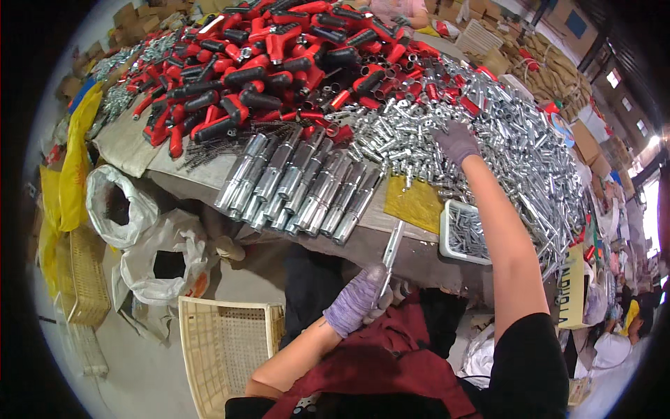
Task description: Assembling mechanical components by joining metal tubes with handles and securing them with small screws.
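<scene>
My left hand (pixel 357 302), in a purple-grey glove, is closed around the lower end of a slim silver metal tube (pixel 393 244). The tube tilts up toward the table's front edge, close to my body. Farther off, my right hand (pixel 457 142), gloved in grey, reaches into a heap of small silver metal fittings (pixel 398 136). Its fingers look apart over the pieces, their tips partly lost among them. A yellow cloth or sheet (pixel 412 202) lies between the heap and the table edge, beside a white tub (pixel 444 237) of thin metal pins.
Stacked silver tubes (pixel 289 181) stand at the table's front edge. Behind them rises a large pile of red-and-black handles (pixel 258 70). A cream plastic crate (pixel 230 349) and white sacks (pixel 164 258) are below left. Another person (pixel 401 10) is across the table.
</scene>
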A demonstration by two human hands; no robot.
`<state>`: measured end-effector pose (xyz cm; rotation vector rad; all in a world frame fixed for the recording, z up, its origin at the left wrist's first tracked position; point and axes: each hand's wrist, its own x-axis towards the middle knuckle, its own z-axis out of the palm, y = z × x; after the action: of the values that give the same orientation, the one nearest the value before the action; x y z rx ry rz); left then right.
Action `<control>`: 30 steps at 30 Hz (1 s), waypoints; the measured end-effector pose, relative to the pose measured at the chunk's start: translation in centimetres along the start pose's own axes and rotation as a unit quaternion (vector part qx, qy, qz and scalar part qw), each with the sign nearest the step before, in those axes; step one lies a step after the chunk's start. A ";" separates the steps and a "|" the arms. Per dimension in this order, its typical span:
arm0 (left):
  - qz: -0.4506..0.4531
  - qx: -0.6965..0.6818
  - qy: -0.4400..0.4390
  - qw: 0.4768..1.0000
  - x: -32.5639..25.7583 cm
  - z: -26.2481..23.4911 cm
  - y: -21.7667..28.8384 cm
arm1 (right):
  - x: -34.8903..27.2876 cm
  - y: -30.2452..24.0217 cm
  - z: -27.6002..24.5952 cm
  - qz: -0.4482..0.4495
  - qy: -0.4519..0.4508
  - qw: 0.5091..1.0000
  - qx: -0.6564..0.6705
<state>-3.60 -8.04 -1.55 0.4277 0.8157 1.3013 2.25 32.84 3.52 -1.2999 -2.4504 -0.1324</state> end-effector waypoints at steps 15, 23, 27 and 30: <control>0.119 0.179 0.047 0.975 5.5 -0.2 1.3 | -14.5 -10.5 -13.2 0.023 -0.195 0.828 0.526; 0.373 0.366 0.194 0.830 9.1 -1.5 2.2 | -10.2 -10.8 -11.5 -0.259 -0.190 0.882 0.345; 0.262 0.512 0.173 0.799 10.1 -2.7 3.3 | -1.5 -16.4 -8.5 -0.308 -0.104 0.927 0.186; 0.308 0.539 0.171 0.765 10.3 -2.4 3.5 | 5.5 -21.6 -1.9 -0.341 -0.077 0.935 0.053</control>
<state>-7.20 2.33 -3.61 1.5085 1.8416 1.3996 -17.62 24.33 9.09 -0.3788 -2.8937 -0.0719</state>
